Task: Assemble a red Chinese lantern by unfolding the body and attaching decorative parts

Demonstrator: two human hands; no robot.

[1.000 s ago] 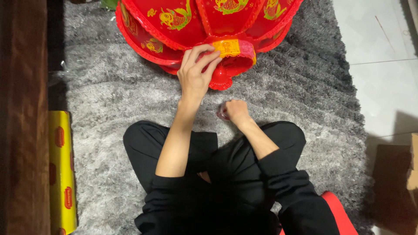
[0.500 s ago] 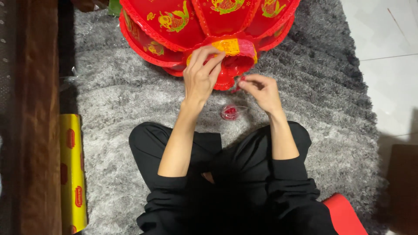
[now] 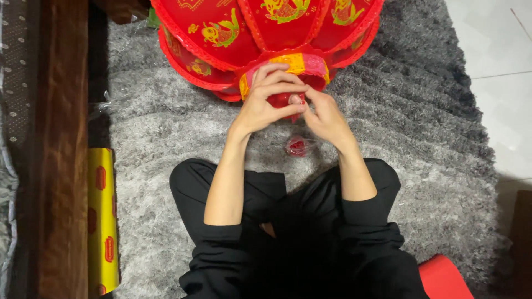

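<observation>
On the shaggy grey rug (image 3: 166,138), a person sits cross-legged in black trousers and black sleeves, both hands raised to the lower end of a large red lantern (image 3: 266,33) that lies at the top of the view. The lantern's red panels carry gold fish figures and scalloped red trim, and its end is ringed by a yellow and pink collar (image 3: 302,62). The left hand (image 3: 266,102) curls around that end from the left, fingers bent over the collar and thumb pressed in below it, so it is clenched on the lantern's end piece. The right hand (image 3: 327,117) meets it from the right, its fingertips pinched on a small red part (image 3: 296,99) between the two hands; what that part is, I cannot tell, since the fingers hide most of it. Just below the hands, apart from them, a small clear bag with something red inside (image 3: 297,145) lies on the rug near the knees. A long yellow box with red ovals (image 3: 102,221) lies along the rug's left edge, beside a dark wooden plank (image 3: 61,166). A red object (image 3: 443,277) shows at the lower right, and pale floor tiles (image 3: 493,55) lie beyond the rug on the right.
</observation>
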